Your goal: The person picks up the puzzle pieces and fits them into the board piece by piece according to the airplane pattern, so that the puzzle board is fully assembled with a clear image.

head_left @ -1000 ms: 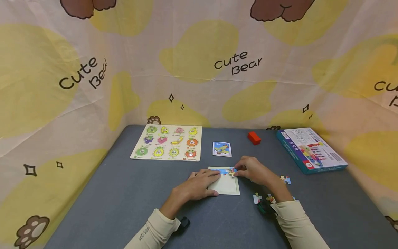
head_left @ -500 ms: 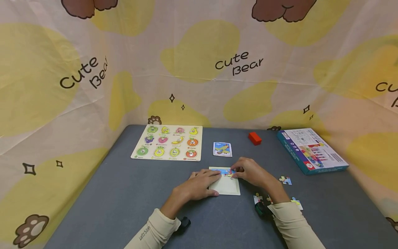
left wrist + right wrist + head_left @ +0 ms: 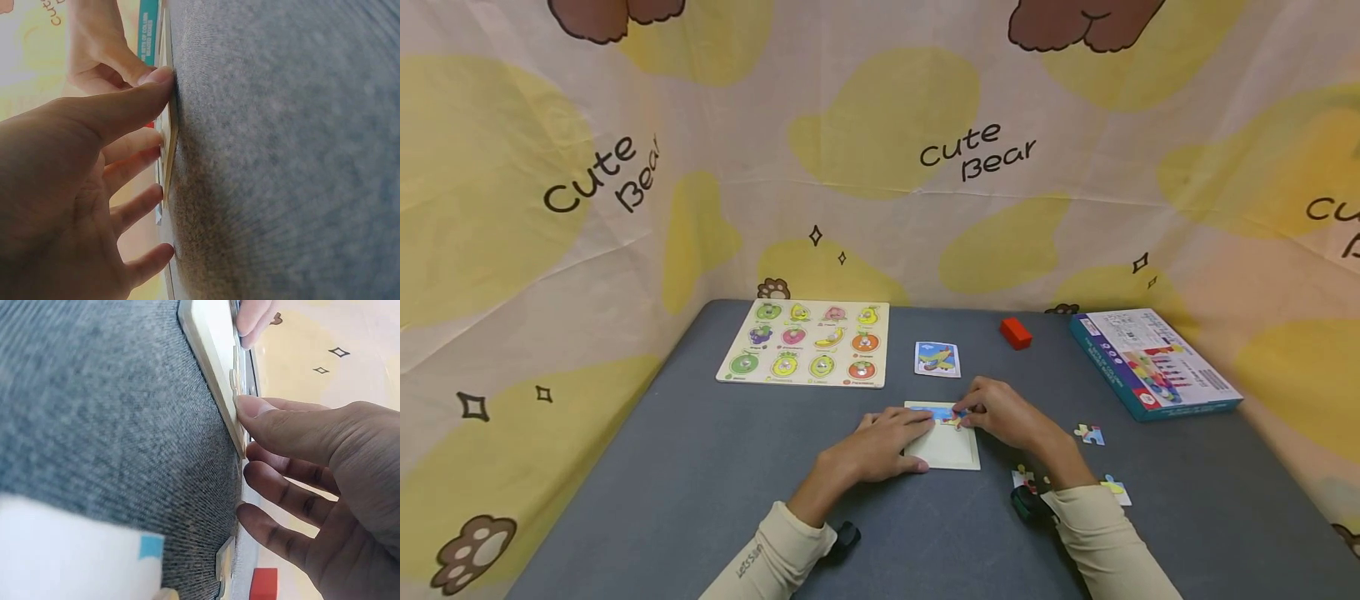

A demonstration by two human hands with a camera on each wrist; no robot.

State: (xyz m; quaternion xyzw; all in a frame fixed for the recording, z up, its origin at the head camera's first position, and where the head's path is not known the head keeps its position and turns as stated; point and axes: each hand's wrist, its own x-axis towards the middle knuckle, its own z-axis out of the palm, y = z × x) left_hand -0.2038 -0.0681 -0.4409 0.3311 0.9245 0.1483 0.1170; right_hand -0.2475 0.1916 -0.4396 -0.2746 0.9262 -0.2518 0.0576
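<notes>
A small pale puzzle tray (image 3: 953, 452) lies on the grey table, with blue-sky jigsaw pieces along its far side. My left hand (image 3: 876, 450) rests on its left part, fingers stretched over the joined pieces and thumb at the near edge. My right hand (image 3: 1011, 414) pinches a jigsaw piece (image 3: 956, 421) at the tray's far right, thumb and index finger close together. Seen from the right wrist, the right thumb (image 3: 256, 407) touches the piece right above the tray's rim (image 3: 215, 381), while the other fingers are spread beyond it. The fingers partly hide the piece.
Loose jigsaw pieces lie to the right, among them one piece (image 3: 1089, 434) and another (image 3: 1117, 492). Behind the tray lies an airplane picture card (image 3: 937, 359). Farther back are a fruit board (image 3: 882, 325), a red block (image 3: 1016, 333) and a flat box (image 3: 1153, 367).
My right hand has shifted slightly left with the jigsaw piece, bringing it against the joined pieces at the tray's far side. The left hand has stayed in place.
</notes>
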